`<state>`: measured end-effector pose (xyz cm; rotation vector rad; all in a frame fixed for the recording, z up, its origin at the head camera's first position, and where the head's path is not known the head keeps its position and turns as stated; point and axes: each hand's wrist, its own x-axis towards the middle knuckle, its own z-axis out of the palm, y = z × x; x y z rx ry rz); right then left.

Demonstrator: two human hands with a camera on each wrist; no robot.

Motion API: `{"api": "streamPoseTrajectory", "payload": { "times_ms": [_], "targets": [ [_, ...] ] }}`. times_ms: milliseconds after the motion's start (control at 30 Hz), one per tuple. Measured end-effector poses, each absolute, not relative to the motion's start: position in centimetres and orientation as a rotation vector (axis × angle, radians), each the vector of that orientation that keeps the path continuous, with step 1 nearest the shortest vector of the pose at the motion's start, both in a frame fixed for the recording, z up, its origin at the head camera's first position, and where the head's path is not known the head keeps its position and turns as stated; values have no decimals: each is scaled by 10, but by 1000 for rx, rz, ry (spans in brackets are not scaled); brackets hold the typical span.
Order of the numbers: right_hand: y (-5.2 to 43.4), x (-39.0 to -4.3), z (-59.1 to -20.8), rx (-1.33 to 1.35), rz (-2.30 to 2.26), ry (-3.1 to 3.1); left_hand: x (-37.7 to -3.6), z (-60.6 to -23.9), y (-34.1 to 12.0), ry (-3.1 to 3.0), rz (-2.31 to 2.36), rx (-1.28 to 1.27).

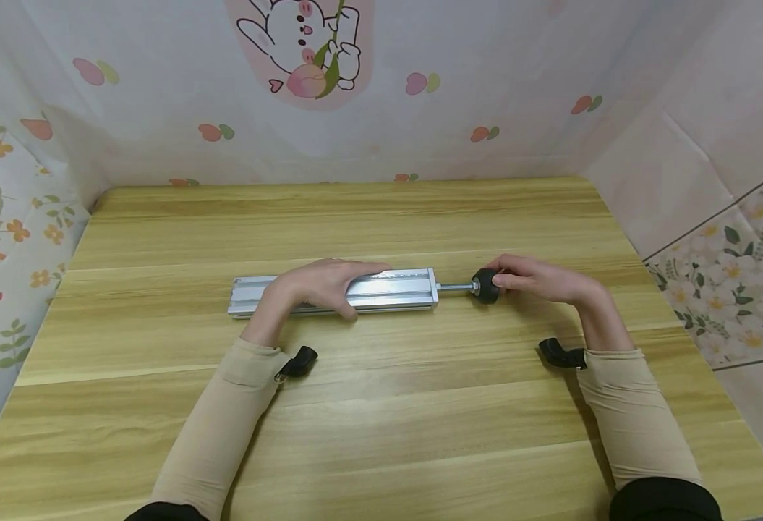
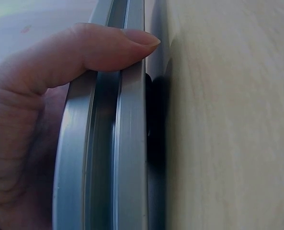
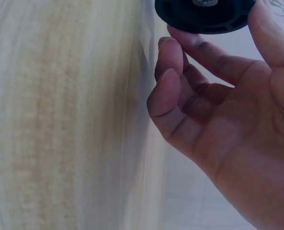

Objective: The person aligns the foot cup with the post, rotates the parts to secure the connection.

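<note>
A silver slotted aluminium profile lies lengthwise across the middle of the table. My left hand grips it from above, with the thumb across the slotted near side in the left wrist view. From the profile's right end a threaded rod sticks out, carrying a round black levelling foot. My right hand pinches the rim of that foot between thumb and fingers. In the right wrist view the underside of the black foot shows at the top, while the other fingers curl loosely below it.
The wooden table has light yellow grain. A patterned cloth hangs behind it and at the left, and a floral panel stands at the right. Black wrist-camera mounts jut from both sleeves, close above the tabletop.
</note>
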<state>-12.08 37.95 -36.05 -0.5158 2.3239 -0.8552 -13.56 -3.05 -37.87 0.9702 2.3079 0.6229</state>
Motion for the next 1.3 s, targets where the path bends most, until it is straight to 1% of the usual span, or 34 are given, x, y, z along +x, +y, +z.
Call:
{"api": "streamPoseTrajectory", "payload": {
  "times_ms": [367,667,1000,1300],
  "targets": [
    [371,-123,-362,-572,-972,2280,-136,-379,-31,2316,611,961],
    [362,-119,-361,-569,-947,2353,-136,-380,-31,2314,618,962],
    [371,-120,-359,-524,-980,2361,-136,-380,-31,2307,636,970],
    [376,-121,-360,-587,-913,2387,-136,-380,-30,2307,633,973]
  ]
}}
